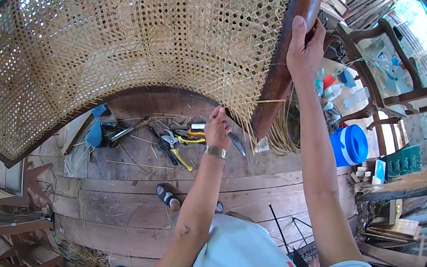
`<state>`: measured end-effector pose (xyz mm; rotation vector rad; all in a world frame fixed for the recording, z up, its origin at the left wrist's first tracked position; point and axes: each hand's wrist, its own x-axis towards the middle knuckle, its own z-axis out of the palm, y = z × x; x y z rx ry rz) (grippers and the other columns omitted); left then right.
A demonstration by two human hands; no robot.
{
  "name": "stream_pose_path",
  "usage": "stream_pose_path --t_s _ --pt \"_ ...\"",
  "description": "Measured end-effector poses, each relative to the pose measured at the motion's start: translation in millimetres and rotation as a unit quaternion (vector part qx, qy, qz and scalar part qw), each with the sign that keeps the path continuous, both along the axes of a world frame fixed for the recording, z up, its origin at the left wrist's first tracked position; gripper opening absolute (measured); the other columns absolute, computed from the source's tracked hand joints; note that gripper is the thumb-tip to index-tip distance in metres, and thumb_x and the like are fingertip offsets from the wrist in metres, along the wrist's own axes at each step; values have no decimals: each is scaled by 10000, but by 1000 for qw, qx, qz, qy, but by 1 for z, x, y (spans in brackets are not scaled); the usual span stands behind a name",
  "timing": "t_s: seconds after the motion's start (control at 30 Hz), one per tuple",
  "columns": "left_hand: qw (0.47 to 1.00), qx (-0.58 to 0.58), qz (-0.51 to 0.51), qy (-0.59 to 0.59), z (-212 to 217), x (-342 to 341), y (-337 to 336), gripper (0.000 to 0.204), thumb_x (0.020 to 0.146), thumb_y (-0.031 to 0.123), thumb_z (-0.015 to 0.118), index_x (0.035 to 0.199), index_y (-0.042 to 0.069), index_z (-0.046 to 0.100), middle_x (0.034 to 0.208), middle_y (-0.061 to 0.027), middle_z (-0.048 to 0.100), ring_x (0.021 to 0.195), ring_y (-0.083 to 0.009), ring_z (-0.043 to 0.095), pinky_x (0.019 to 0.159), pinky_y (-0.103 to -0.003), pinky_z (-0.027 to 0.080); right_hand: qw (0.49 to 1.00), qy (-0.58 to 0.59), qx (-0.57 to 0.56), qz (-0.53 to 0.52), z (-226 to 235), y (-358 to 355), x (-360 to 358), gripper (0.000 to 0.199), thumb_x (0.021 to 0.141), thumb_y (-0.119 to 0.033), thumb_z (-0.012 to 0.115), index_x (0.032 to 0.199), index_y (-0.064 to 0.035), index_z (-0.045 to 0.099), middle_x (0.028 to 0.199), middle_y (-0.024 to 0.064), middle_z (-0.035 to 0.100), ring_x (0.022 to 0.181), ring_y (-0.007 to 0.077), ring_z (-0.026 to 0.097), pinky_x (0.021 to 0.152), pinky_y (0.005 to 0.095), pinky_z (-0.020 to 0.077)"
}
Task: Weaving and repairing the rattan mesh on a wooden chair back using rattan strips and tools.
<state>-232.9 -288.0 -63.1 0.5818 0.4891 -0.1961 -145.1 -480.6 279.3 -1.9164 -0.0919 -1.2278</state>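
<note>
So the right hand (304, 45) is clamped on the dark curved wooden frame (290, 55) of the woven cane chair seat (129, 46), while the left hand (217, 128) pinches loose cane strands (243, 108) at the seat's lower edge, above yellow-handled pliers (184, 140) on the plank floor (124, 202).

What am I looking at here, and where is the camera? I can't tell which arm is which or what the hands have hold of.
There is one picture, from a wide fisheye camera worn on a person's head and looking down, so straight edges bend near the rim. No machine is here, only two bare arms coming up from the bottom. The right hand grips the dark wooden frame of a woven cane panel that fills the top. The left hand, with a wristband, pinches at the loose cane strands on the panel's lower edge; what it holds is too small to tell. Below, on the plank floor, lie yellow-handled pliers. A blue container stands on the right.
</note>
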Motion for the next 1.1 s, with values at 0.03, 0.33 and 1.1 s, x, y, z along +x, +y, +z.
stream_pose_path --t_s 0.03,0.33,1.1 --pt "1000 7 -5 -1 1 0 2 423 1239 324 944 1610 173 809 999 145 618 731 -30 465 612 -278 395 1000 -3 2 -1 -1 2 0 819 1285 -685 769 1660 36 671 1305 241 906 1148 394 890 1045 504 681" --pt "994 81 60 32 7 -2 -21 197 1209 315 977 1309 187 866 924 137 658 668 -30 504 574 -272 385 1000 6 12 -26 -9 -3 0 891 1266 -734 768 1649 64 670 1324 249 907 1173 386 889 1078 489 678" --pt "963 197 178 35 -44 16 -22 337 1140 404 1028 1200 128 843 976 30 787 854 -149 715 799 -391 620 994 1 86 70 10 12 -28 888 1264 -637 833 1689 128 682 1526 303 828 1361 376 784 1231 502 610"
